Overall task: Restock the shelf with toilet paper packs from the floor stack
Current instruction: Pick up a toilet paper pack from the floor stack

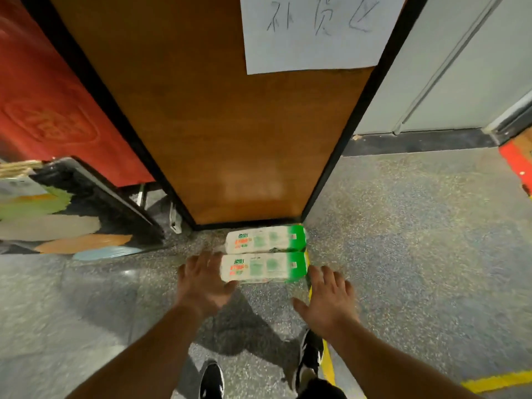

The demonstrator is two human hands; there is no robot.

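Two white-and-green toilet paper packs lie side by side on the speckled floor, at the foot of a wooden panel. The near pack (263, 267) sits between my hands. My left hand (203, 279) reaches down with spread fingers at the pack's left end, thumb touching its near corner. My right hand (326, 296) is spread just off the green right end, apart from it or barely touching. The far pack (264, 239) lies against the panel's base. Neither hand holds anything.
The tall wooden panel (230, 116) with a black frame carries a white paper sign (313, 30). A red display (49, 108) and a dark rack with coloured packaging (57, 223) stand to the left. Yellow floor tape (328, 367) runs past my shoes (213, 381). A grey wall is at the right.
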